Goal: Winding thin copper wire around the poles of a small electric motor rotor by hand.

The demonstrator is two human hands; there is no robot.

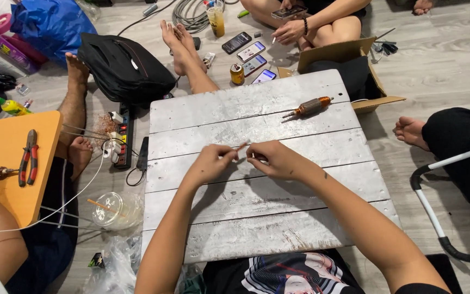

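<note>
- My forearms reach forward and angle inward, hands close together.
- My left hand is curled, fingertips pinched.
- My right hand is curled too, fingers tucked, knuckles up.

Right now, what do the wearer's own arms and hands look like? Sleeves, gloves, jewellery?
Both arms are bare from the bottom edge of the picture to the fingers: no sleeves in view. The left hand and right hand wear no gloves, and no rings, watch or wristbands show. Below the arms, a black printed shirt shows.
</note>
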